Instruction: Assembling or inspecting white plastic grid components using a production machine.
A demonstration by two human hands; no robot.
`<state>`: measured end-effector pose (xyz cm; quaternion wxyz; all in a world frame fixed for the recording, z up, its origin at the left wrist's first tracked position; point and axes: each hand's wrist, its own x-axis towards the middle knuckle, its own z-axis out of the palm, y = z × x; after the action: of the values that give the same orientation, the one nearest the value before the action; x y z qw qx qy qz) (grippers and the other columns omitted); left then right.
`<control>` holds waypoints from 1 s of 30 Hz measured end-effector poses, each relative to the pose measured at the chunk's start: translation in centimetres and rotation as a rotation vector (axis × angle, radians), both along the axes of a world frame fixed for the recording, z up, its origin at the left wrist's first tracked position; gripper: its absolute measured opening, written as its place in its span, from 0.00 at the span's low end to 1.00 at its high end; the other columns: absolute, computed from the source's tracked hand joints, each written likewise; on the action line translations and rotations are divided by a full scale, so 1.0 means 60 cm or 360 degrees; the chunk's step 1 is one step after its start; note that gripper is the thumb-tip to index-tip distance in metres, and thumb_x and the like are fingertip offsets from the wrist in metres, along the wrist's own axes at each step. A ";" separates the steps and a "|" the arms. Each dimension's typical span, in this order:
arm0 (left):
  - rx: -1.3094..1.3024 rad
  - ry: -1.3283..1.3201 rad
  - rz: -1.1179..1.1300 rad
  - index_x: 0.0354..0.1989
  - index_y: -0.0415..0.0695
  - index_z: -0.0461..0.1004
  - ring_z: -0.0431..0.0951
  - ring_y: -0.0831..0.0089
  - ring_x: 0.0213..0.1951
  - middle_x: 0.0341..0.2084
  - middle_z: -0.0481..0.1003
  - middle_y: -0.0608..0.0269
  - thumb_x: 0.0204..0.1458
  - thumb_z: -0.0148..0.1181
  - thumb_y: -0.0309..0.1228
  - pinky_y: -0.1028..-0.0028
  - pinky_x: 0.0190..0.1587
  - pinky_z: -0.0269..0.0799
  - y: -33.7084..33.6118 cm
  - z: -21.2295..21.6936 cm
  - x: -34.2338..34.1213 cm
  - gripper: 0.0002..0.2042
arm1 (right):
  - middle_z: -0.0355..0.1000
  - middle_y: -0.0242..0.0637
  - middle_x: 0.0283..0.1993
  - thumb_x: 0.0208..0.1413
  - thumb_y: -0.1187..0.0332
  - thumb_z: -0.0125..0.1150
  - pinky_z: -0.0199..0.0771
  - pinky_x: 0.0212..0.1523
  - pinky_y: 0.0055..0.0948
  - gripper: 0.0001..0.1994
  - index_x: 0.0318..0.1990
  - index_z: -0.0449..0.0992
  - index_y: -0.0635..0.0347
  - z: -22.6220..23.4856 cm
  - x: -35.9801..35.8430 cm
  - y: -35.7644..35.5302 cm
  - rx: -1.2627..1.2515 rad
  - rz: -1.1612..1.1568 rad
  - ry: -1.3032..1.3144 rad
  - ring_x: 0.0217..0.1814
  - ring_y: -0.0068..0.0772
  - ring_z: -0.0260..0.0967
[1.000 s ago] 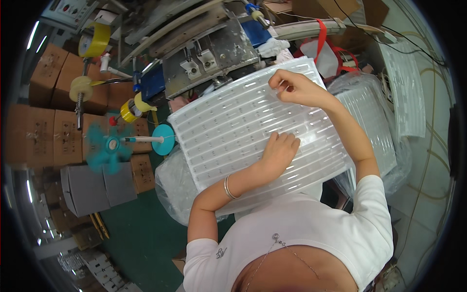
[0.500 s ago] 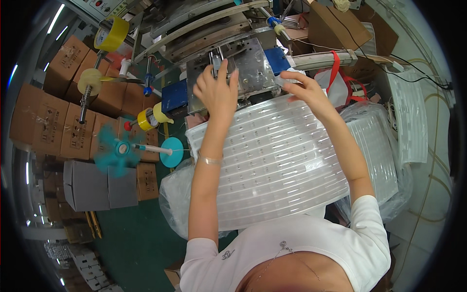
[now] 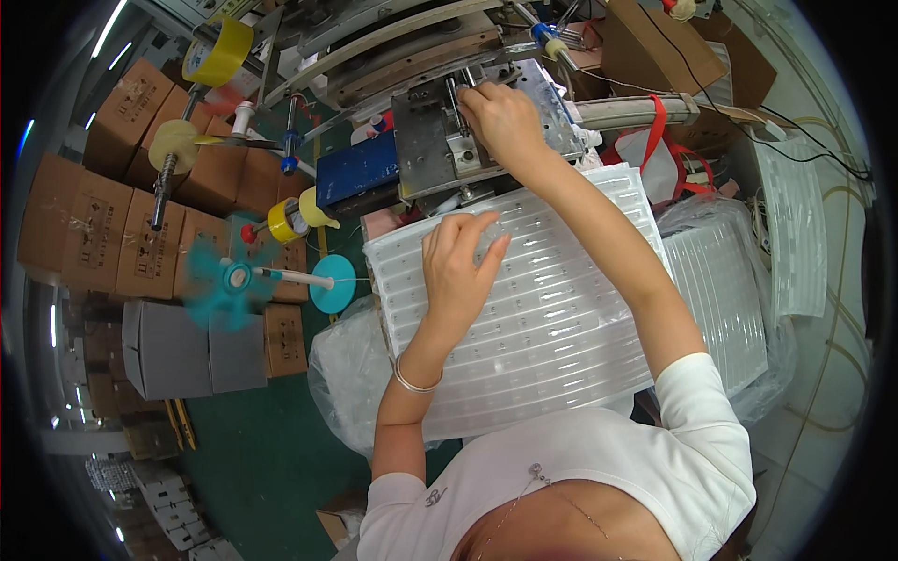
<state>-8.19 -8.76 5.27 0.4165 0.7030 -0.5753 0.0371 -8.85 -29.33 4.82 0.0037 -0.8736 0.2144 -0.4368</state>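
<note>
My left hand (image 3: 458, 266) hovers low over the ribbed clear plastic tray (image 3: 524, 309). Its thumb and fingers close around what looks like a small clear piece (image 3: 489, 239), partly hidden by the fingers. My right hand (image 3: 506, 126) reaches onto the metal plate (image 3: 426, 140) of the machine. Bent fingers meet at the plate's metal fixture (image 3: 462, 145), beside its rods; whatever they pinch is hidden. Rows of small clear parts seem to sit in the tray's grooves.
A blue block (image 3: 357, 173) juts out left of the plate. Yellow tape rolls (image 3: 218, 51) and a turning teal fan (image 3: 236, 278) stand to the left, before stacked cartons (image 3: 98, 229). Wrapped trays (image 3: 720, 280) and a red-strapped bag (image 3: 655, 154) lie right.
My left hand has come down from the plate to above the tray. My right hand has moved left onto the fixture. The metal plate has shifted right, baring more of the left blue block.
</note>
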 end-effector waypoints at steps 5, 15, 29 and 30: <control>-0.0011 0.0060 -0.0171 0.38 0.42 0.74 0.72 0.63 0.35 0.32 0.73 0.59 0.44 0.63 0.28 0.67 0.44 0.62 0.022 0.001 -0.008 0.12 | 0.72 0.40 0.42 0.51 0.61 0.59 0.68 0.44 0.39 0.17 0.47 0.72 0.56 -0.009 -0.059 0.014 0.0327 0.0147 -0.0219 0.45 0.45 0.68; 0.0188 0.0261 -0.0322 0.32 0.40 0.73 0.73 0.64 0.27 0.25 0.74 0.58 0.40 0.58 0.22 0.70 0.30 0.68 0.032 0.000 -0.028 0.08 | 0.71 0.34 0.35 0.44 0.68 0.62 0.71 0.39 0.33 0.13 0.40 0.76 0.53 0.014 -0.400 0.098 0.0729 0.0660 0.1246 0.39 0.36 0.71; 0.0094 0.0726 -0.0252 0.34 0.39 0.67 0.71 0.63 0.28 0.29 0.71 0.56 0.48 0.48 0.22 0.69 0.33 0.67 0.021 0.000 -0.042 0.05 | 0.67 0.36 0.36 0.38 0.76 0.59 0.69 0.43 0.29 0.11 0.33 0.69 0.59 -0.006 -0.378 0.075 0.1200 0.0670 0.0754 0.40 0.37 0.68; 0.0157 0.0855 -0.0245 0.34 0.39 0.66 0.71 0.62 0.28 0.29 0.70 0.55 0.49 0.47 0.22 0.69 0.33 0.67 0.016 0.007 -0.047 0.05 | 0.67 0.36 0.36 0.38 0.76 0.59 0.69 0.43 0.29 0.11 0.33 0.69 0.59 -0.022 -0.366 0.067 0.1178 0.0689 0.0744 0.40 0.37 0.68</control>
<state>-11.01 -7.81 5.66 0.5208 0.6613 -0.4972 -0.2104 -30.80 -25.29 3.49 0.3566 -0.9128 0.1640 -0.1127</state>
